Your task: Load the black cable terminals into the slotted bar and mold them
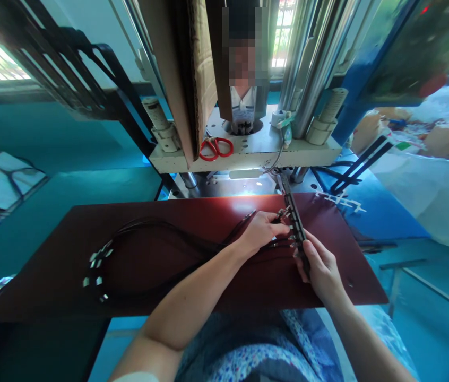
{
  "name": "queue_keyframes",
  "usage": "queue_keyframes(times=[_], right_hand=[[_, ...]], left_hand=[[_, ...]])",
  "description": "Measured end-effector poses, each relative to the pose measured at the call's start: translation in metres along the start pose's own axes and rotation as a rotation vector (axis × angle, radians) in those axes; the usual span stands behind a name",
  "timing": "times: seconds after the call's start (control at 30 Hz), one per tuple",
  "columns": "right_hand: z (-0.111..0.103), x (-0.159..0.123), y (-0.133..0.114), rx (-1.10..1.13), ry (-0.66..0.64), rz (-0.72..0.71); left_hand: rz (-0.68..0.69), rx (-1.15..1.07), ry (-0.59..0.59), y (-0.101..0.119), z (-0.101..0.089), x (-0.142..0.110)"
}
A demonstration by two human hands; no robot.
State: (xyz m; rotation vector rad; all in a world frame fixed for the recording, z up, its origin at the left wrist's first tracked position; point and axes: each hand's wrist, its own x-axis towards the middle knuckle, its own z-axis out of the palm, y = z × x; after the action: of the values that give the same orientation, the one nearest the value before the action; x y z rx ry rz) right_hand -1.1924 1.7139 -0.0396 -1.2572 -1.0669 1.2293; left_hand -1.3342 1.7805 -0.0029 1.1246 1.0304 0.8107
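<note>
A dark red board lies across my lap in front of a press machine. On it a long black fixture bar with a row of slots runs from the machine toward me. My right hand is closed around the bar's near end. My left hand pinches black cable ends with metal plugs right at the bar's slots. A bundle of black cables loops away to the left across the board, ending in several metal connectors.
The press machine's white plate carries red-handled scissors; steel columns rise above it. Another person sits behind the machine. A blue bench with black bars, white bags and cardboard boxes stand at right.
</note>
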Motion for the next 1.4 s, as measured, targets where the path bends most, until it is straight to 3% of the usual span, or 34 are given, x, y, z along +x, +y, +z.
queue_keyframes(times=[0.33,0.6,0.73,0.93,1.13,1.4], right_hand=[[0.003,0.001,-0.001,-0.159,-0.053,-0.056],[0.002,0.001,0.000,-0.029,-0.008,-0.031],[0.002,0.000,0.001,0.005,0.012,-0.024],[-0.001,0.000,0.004,0.052,0.007,-0.001],[-0.004,0.001,0.005,0.071,-0.021,0.019],[-0.006,0.003,0.004,0.035,-0.059,0.019]], left_hand=[[0.010,-0.053,-0.020,-0.004,-0.001,-0.002],[0.241,0.145,0.060,-0.010,-0.008,0.010],[0.137,0.016,0.080,-0.002,-0.013,0.009],[0.028,-0.274,-0.102,0.002,-0.022,0.008],[0.113,-0.038,0.088,0.001,-0.013,0.010],[0.088,0.022,0.065,0.008,-0.010,0.008]])
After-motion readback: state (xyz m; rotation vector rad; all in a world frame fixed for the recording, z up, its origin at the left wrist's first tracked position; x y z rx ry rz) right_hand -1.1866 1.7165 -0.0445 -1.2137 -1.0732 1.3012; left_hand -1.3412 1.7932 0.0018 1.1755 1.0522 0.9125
